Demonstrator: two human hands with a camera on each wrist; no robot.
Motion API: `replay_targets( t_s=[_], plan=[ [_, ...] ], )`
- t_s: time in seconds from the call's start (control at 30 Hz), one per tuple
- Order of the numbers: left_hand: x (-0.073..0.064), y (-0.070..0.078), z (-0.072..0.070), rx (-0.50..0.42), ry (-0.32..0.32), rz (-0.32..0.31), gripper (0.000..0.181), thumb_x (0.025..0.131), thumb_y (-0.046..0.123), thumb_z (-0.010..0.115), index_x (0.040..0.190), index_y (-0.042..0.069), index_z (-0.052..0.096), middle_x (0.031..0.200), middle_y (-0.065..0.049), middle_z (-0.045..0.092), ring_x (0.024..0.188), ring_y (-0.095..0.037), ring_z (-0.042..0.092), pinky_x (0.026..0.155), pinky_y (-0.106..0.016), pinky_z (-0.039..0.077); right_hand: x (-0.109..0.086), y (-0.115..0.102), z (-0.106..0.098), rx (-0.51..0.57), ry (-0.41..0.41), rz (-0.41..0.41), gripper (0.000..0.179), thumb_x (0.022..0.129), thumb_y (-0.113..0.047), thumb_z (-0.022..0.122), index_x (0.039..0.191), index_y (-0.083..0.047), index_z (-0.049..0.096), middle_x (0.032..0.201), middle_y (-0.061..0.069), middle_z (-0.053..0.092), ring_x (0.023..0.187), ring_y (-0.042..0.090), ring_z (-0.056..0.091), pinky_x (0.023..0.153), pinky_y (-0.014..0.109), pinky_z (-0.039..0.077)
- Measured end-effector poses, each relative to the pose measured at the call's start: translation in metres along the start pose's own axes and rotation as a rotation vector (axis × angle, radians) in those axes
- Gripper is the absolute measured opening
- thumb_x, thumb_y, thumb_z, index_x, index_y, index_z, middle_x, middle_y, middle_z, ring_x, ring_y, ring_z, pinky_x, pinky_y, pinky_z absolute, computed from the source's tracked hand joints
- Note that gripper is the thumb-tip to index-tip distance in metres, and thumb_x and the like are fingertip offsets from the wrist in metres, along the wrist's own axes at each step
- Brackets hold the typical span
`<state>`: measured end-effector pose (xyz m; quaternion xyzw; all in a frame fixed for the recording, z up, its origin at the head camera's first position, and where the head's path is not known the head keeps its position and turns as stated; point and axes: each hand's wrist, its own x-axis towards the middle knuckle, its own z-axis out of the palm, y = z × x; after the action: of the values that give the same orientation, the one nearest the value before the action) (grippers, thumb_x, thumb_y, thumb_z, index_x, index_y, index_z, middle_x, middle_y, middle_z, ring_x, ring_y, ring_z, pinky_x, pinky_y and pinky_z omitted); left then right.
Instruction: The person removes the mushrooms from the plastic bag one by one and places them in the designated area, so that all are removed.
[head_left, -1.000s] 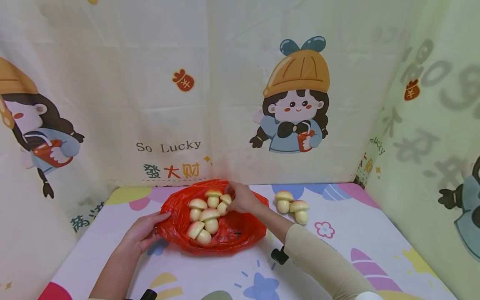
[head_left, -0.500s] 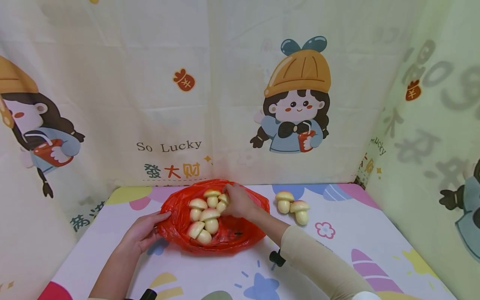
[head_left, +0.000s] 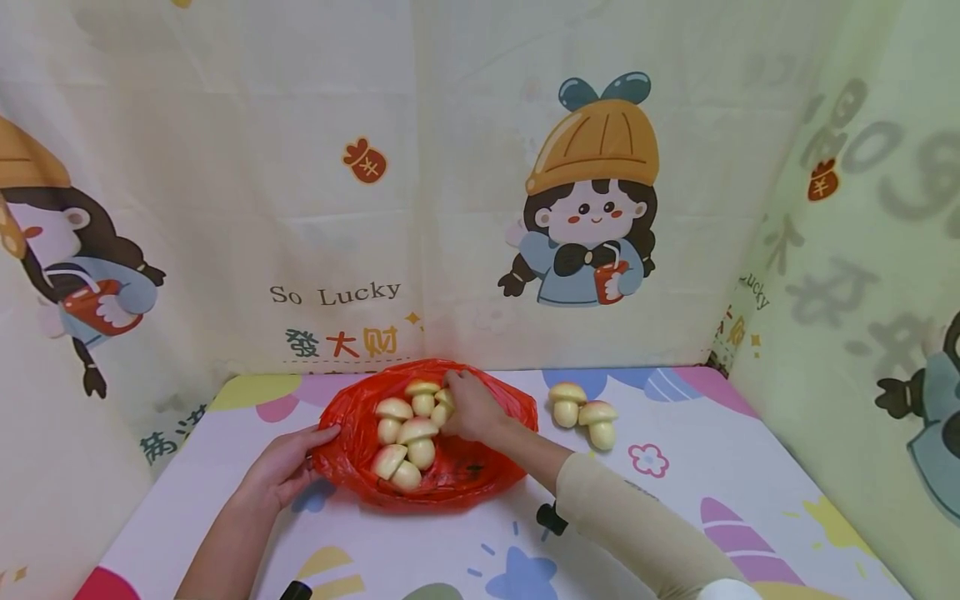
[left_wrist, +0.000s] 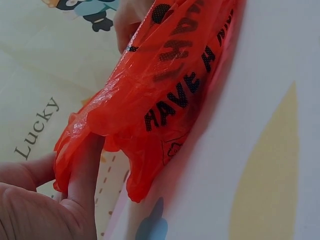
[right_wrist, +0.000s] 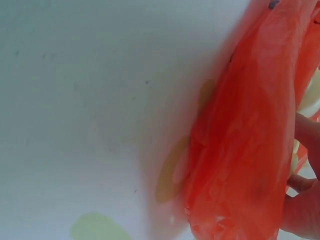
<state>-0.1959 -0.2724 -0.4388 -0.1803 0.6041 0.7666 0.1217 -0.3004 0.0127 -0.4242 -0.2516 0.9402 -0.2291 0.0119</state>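
Observation:
A red plastic bag [head_left: 352,479] lies mouth-up on the table, and several toy mushrooms [head_left: 416,433] with cream stems and pale, red-tinged caps rest inside it. My left hand [head_left: 281,467] pinches the bag's left rim between thumb and fingers; the left wrist view shows the red plastic [left_wrist: 130,110] bunched there, with black lettering. Reaching into the bag, my right hand [head_left: 474,407] holds a mushroom [head_left: 443,407] beside the others, partly hidden by the fingers. From the right wrist, the bag's side [right_wrist: 245,145] covers part of that hand [right_wrist: 305,200].
Two more toy mushrooms [head_left: 567,404] stand together on the table to the right of the bag. The white table [head_left: 600,550] has colourful printed shapes. Behind it and at both sides hangs a printed cloth [head_left: 465,208].
My right hand has moved slightly left inside the bag, bringing its mushroom closer to the others. My left hand keeps its place on the rim.

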Motion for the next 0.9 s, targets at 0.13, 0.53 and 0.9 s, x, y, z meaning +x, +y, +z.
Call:
replay_targets(
  t_s=[0.13, 0.53, 0.9],
  plan=[
    [-0.0002, 0.0006, -0.0001, -0.003, 0.009, -0.006, 0.077, 0.103, 0.031, 0.068, 0.164, 0.007, 0.029, 0.110, 0.008, 0.070, 0.100, -0.011, 0.073, 0.093, -0.033, 0.062, 0.0012, 0.0004, -0.0003, 0.007, -0.008, 0.018, 0.064, 0.074, -0.020, 0.093, 0.126, -0.011, 0.058, 0.116, 0.004, 0.063, 0.104, 0.019, 0.057, 0.088, 0.031, 0.057],
    [-0.0011, 0.0006, -0.0005, -0.020, -0.003, -0.009, 0.078, 0.103, 0.030, 0.068, 0.165, 0.006, 0.027, 0.107, 0.008, 0.071, 0.098, -0.011, 0.073, 0.092, -0.032, 0.062, -0.0014, -0.0036, 0.0001, -0.056, 0.011, -0.007, 0.064, 0.075, -0.020, 0.091, 0.129, -0.007, 0.060, 0.123, 0.009, 0.064, 0.109, 0.023, 0.062, 0.098, 0.036, 0.058],
    [-0.0014, 0.0008, 0.0014, -0.008, 0.008, -0.012, 0.075, 0.103, 0.030, 0.067, 0.164, 0.007, 0.029, 0.110, 0.007, 0.070, 0.101, -0.012, 0.073, 0.095, -0.034, 0.061, -0.0037, -0.0041, -0.0002, -0.103, -0.007, -0.012, 0.069, 0.074, -0.020, 0.089, 0.135, -0.010, 0.059, 0.125, 0.009, 0.062, 0.109, 0.023, 0.061, 0.095, 0.035, 0.059]
  ],
)
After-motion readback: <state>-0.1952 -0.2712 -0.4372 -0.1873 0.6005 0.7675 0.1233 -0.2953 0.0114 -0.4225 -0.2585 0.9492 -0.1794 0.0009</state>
